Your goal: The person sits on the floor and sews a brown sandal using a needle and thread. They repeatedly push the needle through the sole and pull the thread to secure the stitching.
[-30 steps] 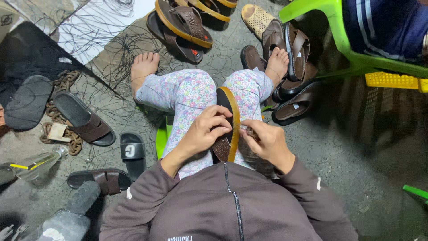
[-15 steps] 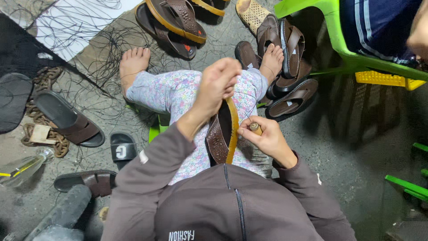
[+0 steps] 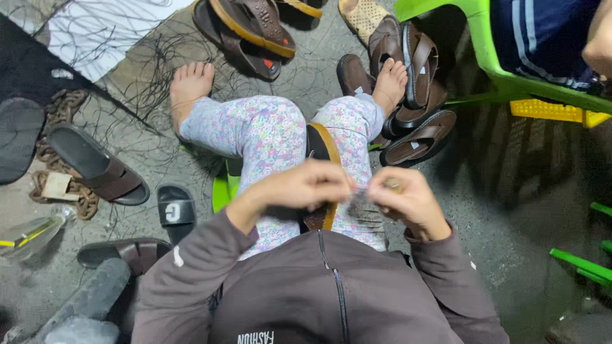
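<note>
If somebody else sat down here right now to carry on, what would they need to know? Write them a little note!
Left hand: fingers pinched together above the lap, meeting the right hand.
Right hand: fingers curled, pinching something small and blurred; I cannot tell what.
Brown sandal with a tan sole edge: clamped on edge between the knees, under both hands.
Finished or waiting brown sandals lie in a pile by the right foot, with more at the top of the view; dark threads lie scattered on the ground.
Done: cannot tell from the pictures.
Left: the sandal in the lap is in hand, not set aside.

left hand (image 3: pixel 299 188): raised 0.5 s ago, now lowered | meets right hand (image 3: pixel 401 200) over brown sandal (image 3: pixel 322 153)
</note>
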